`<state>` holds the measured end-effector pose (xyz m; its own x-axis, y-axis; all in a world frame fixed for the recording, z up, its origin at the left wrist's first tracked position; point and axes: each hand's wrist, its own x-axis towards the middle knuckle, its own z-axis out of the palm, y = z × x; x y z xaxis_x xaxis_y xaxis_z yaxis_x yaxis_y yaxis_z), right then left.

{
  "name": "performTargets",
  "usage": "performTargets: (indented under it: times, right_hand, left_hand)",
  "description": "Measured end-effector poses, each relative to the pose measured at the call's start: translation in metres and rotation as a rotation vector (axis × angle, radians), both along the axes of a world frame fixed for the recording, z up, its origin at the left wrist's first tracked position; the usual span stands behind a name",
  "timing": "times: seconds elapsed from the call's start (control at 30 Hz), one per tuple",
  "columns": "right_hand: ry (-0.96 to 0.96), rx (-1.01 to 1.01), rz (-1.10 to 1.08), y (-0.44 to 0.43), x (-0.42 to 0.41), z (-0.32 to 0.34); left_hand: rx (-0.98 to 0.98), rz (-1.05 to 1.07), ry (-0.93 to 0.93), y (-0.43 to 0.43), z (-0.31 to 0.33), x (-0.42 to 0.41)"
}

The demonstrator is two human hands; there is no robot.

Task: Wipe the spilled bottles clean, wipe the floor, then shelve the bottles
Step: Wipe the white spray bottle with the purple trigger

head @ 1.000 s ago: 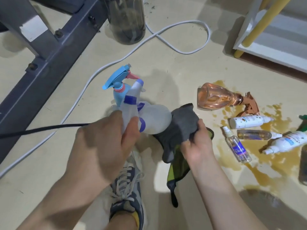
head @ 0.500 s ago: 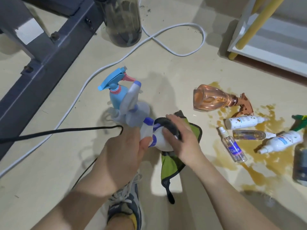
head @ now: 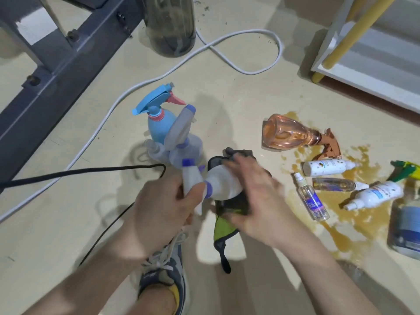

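1. Head view: your left hand (head: 159, 201) grips the trigger head of the white spray bottle (head: 223, 185), which is lifted off the floor (head: 227, 98) above your shoe (head: 163, 269).
2. Your right hand (head: 256, 201) is blurred. It cups the grey-green cloth (head: 225, 226) round the bottle's body.
3. To the right, the amber bottle (head: 288, 135) and a small white bottle (head: 327, 167) lie on their sides at the brown spill (head: 329, 198).
4. The blue spray bottle (head: 159, 130) stands upright beyond your hands, and the white shelf (head: 375, 64) sits at top right.
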<state>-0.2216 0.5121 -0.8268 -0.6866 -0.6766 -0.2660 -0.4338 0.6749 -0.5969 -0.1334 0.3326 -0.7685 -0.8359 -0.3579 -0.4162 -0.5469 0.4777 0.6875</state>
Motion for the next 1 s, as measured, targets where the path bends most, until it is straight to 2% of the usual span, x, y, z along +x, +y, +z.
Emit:
performTargets:
  times: [0.07, 0.13, 0.17, 0.2, 0.27, 0.33, 0.37, 0.4, 0.47, 0.5, 0.6, 0.7, 0.77, 0.8, 0.83, 0.9, 1.0]
  right_hand:
    - [0.015, -0.067, -0.032, -0.013, 0.012, -0.006]
    - [-0.035, -0.248, -0.280, -0.018, 0.001, -0.015]
    - [-0.021, -0.311, -0.375, -0.018, -0.010, -0.017]
    - [-0.013, -0.331, -0.439, -0.016, -0.021, -0.017]
    - [-0.008, -0.299, -0.469, -0.006, -0.035, -0.011]
    - [-0.045, -0.212, -0.433, 0.004, -0.044, -0.002]
    - [-0.130, -0.164, -0.412, 0.009, -0.050, 0.004]
    - [-0.261, -0.119, -0.396, 0.013, -0.059, 0.010]
    - [-0.444, -0.070, -0.345, 0.022, -0.076, 0.015]
    - [-0.447, -0.060, -0.318, 0.024, -0.080, 0.013]
    - [-0.203, -0.110, -0.339, 0.014, -0.064, -0.004]
    - [0.080, -0.130, -0.546, -0.010, -0.030, -0.030]
    - [0.121, -0.104, -0.739, -0.028, -0.019, -0.037]
    - [0.112, -0.081, -0.763, -0.034, -0.019, -0.038]
    - [0.117, -0.051, -0.690, -0.035, -0.022, -0.037]
    - [0.086, -0.061, -0.379, -0.029, -0.032, -0.032]
    - [-0.207, -0.091, -0.072, -0.006, -0.063, -0.003]
  left_hand:
    - [0.079, -0.101, 0.015, 0.005, 0.013, -0.027]
    - [0.301, -0.064, 0.008, 0.005, 0.012, -0.047]
    - [0.353, -0.044, 0.022, 0.005, 0.001, -0.053]
    - [0.271, -0.093, 0.059, 0.005, -0.014, -0.056]
    - [-0.128, -0.430, 0.100, 0.007, -0.054, -0.053]
    - [-0.409, -0.869, -0.034, 0.015, -0.092, -0.041]
    - [-0.492, -1.010, -0.115, 0.020, -0.104, -0.037]
    - [-0.540, -1.063, -0.151, 0.024, -0.111, -0.036]
    - [-0.580, -1.073, -0.131, 0.032, -0.112, -0.038]
    - [-0.609, -1.071, -0.113, 0.034, -0.114, -0.038]
    - [-0.535, -0.995, -0.111, 0.040, -0.121, -0.038]
    - [-0.539, -0.972, -0.163, 0.050, -0.118, -0.036]
    - [-0.544, -0.978, -0.191, 0.054, -0.114, -0.038]
    - [-0.547, -0.979, -0.197, 0.054, -0.113, -0.039]
    - [-0.554, -0.979, -0.196, 0.053, -0.113, -0.039]
    - [-0.563, -0.981, -0.175, 0.048, -0.118, -0.039]
    - [-0.558, -1.041, -0.234, 0.040, -0.125, -0.040]
